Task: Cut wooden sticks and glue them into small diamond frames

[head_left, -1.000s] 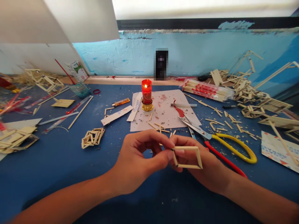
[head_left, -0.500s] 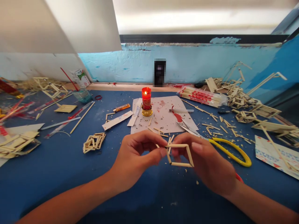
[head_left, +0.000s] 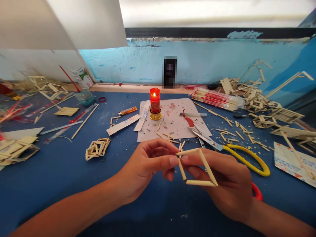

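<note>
A four-sided frame of thin wooden sticks (head_left: 207, 166) is held tilted above the blue table, its joints darkened at some corners. My left hand (head_left: 150, 164) pinches its upper left corner between thumb and fingers. My right hand (head_left: 227, 177) is behind the frame, fingers bent, with its fingertips closed in at the same left corner; their exact grip is partly hidden by the sticks. Beyond the hands, a red candle (head_left: 155, 100) burns in a gold base on a white paper sheet (head_left: 172, 113). Short cut sticks (head_left: 181, 146) lie just behind my fingers.
Yellow-handled scissors (head_left: 244, 158) lie to the right, near a red handle (head_left: 257, 191). An orange lighter (head_left: 127, 111), paper strips (head_left: 123, 124) and a small stick bundle (head_left: 98, 148) lie left. Packaged sticks (head_left: 217, 98) and piled stick structures (head_left: 261, 92) stand at the back right.
The stick frame has swung down and toward me on its right side. My right hand has come in to the left corner, its fingers now close to my left fingertips.
</note>
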The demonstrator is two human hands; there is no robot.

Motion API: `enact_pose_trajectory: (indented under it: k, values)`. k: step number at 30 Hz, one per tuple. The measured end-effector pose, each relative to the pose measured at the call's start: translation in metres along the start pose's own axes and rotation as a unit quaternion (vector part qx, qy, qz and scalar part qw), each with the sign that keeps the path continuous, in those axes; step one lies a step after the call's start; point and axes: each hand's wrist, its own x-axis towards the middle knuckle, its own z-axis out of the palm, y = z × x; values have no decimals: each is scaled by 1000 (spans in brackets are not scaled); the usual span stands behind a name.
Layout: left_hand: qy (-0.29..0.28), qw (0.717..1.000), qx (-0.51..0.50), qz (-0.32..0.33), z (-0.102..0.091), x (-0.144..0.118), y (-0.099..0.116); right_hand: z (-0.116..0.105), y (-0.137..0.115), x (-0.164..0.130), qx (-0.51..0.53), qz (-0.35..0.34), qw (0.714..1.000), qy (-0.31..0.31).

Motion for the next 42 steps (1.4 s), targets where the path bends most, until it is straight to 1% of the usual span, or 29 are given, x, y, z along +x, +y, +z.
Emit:
enact_pose_trajectory:
  k: [2, 7, 12, 14, 16, 18, 20, 21, 23, 25, 26, 27, 29, 32, 34, 39, 42]
  values:
    - [0, 1000, -5, -3, 0, 0, 1, -1, 0, 0, -16, -11, 1000, -2]
    - [9, 1000, 0, -2, 2, 0, 1, -2, 0, 1, -33, -2, 999, -8]
    - [-6, 1000, -7, 6, 2, 1, -1, -2, 0, 2, 9, 9, 999, -36]
    - [-13, 1000, -10, 11, 2, 2, -2, -2, 0, 2, 55, 42, 997, -45]
    - [-12, 1000, -5, 23, 1, 3, -2, -1, 1, 1, 104, 100, 989, -41]
    - [0, 999, 12, 45, 1, 2, -1, -1, 2, 1, 144, 163, 976, 0]
    - [19, 996, 47, 71, 0, 1, 1, -2, 3, 0, 173, 201, 963, 53]
    - [31, 993, 75, 85, 0, -1, 1, -3, 3, -1, 182, 200, 960, 71]
    - [47, 981, 145, 117, 2, -5, 1, -5, 1, -1, 153, 165, 972, 69]
    - [56, 964, 213, 149, 3, -9, -1, -6, -1, -1, 55, 113, 991, 50]
    - [56, 956, 238, 160, 4, -10, -1, -6, -2, -1, 0, 91, 995, 42]
    - [56, 950, 256, 170, 5, -11, -2, -6, -3, -1, -44, 76, 995, 36]
    - [61, 940, 275, 190, 6, -11, -4, -4, -5, 0, -84, 69, 993, 38]
    - [54, 935, 283, 205, 5, -10, -5, 0, -6, 1, -72, 96, 991, 64]
    - [45, 936, 287, 197, 5, -9, -6, 1, -6, 1, -50, 108, 990, 80]
    - [60, 940, 287, 173, 5, -9, -7, 2, -8, 1, -22, 108, 990, 94]
    - [57, 945, 281, 155, 5, -9, -5, 2, -8, 3, -6, 105, 990, 91]
